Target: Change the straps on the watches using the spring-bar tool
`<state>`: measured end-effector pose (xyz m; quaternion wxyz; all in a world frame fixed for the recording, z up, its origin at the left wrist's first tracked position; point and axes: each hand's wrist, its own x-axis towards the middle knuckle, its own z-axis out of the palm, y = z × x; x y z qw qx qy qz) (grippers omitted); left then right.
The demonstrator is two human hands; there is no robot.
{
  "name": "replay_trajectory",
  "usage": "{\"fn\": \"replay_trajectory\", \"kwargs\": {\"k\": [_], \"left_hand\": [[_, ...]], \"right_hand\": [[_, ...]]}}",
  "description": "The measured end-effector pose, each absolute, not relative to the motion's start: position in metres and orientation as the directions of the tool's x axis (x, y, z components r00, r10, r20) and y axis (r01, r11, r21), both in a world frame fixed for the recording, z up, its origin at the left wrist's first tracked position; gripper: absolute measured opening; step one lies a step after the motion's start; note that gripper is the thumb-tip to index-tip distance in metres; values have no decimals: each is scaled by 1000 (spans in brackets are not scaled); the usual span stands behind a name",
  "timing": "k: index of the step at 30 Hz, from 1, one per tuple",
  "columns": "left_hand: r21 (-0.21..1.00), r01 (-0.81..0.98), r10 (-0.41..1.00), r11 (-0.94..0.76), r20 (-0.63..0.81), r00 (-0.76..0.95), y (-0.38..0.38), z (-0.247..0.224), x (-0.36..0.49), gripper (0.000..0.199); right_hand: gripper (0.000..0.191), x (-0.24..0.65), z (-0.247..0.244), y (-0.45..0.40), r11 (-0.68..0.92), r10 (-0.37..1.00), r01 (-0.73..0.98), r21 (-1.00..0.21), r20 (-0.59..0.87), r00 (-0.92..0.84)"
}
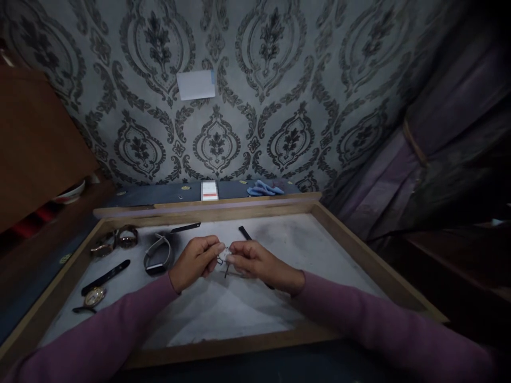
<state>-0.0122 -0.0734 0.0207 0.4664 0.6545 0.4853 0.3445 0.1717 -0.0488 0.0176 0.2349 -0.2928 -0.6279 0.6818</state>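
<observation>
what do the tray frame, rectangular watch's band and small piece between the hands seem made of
Tray frame: likely wood, matte, from its tan-brown colour. Rectangular watch's band: dull grey, perhaps metal, since its loop stands open, though plastic is possible. Small piece: whitish, maybe metal or glass; too covered to tell.

dim overall, rt side of frame nr black, corners vignetted. phone screen = brightest spot. soft shadows on tray floor. wide-lens stretch at edges, esp. rt sleeve; small held pc too blurry for detail.
</observation>
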Motion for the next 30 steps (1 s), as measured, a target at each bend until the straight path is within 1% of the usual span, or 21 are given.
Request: {"fn": "replay_trajectory", "kwargs": {"k": [2, 4, 6, 8, 10, 13, 15, 19, 21, 24, 27, 30], "left_hand": [[928, 355, 960, -113, 9, 282, -69, 19, -12, 43], [913, 385, 959, -133, 20, 282, -60, 17, -10, 39], [888, 428, 953, -168, 35, 301, -47, 14, -8, 31], [845, 486, 944, -226, 66, 324, -35, 13, -3, 20], [782, 550, 934, -294, 112, 340, -24, 12, 6, 12], [685, 625, 913, -375, 159, 375, -14, 13, 25, 18], [639, 652, 899, -408, 157, 408, -10, 11, 39, 18], [600, 690, 899, -404, 122, 421, -6, 5, 53, 7], [612, 692, 908, -382, 110, 404, -5, 2, 51, 7], [673, 658, 923, -338, 98, 373, -6, 0, 39, 13], [778, 574, 945, -255, 76, 317, -11, 0, 22, 12], [884, 443, 961, -149, 24, 276, -23, 7, 6, 23]], "right_hand": [[41, 175, 21, -43, -92, 730, 23, -995, -83, -678], [40, 182, 24, -32, -91, 816, -29, -995, -58, -574], [39, 191, 27, -18, -124, 890, -97, -988, -68, -450], [39, 200, 27, -5, -139, 915, -121, -983, -81, -396], [40, 207, 26, 5, -154, 925, -134, -979, -95, -369], [39, 210, 21, 10, -169, 929, -146, -975, -108, -354], [38, 209, 19, 10, -175, 928, -150, -973, -112, -355], [37, 209, 18, 9, -197, 926, -150, -969, -133, -353], [35, 209, 17, 10, -216, 924, -141, -966, -156, -349], [33, 208, 13, 12, -254, 915, -114, -960, -200, -351], [32, 204, 9, 10, -289, 899, -79, -954, -242, -364], [32, 197, 6, 2, -305, 883, -58, -951, -259, -391]]}}
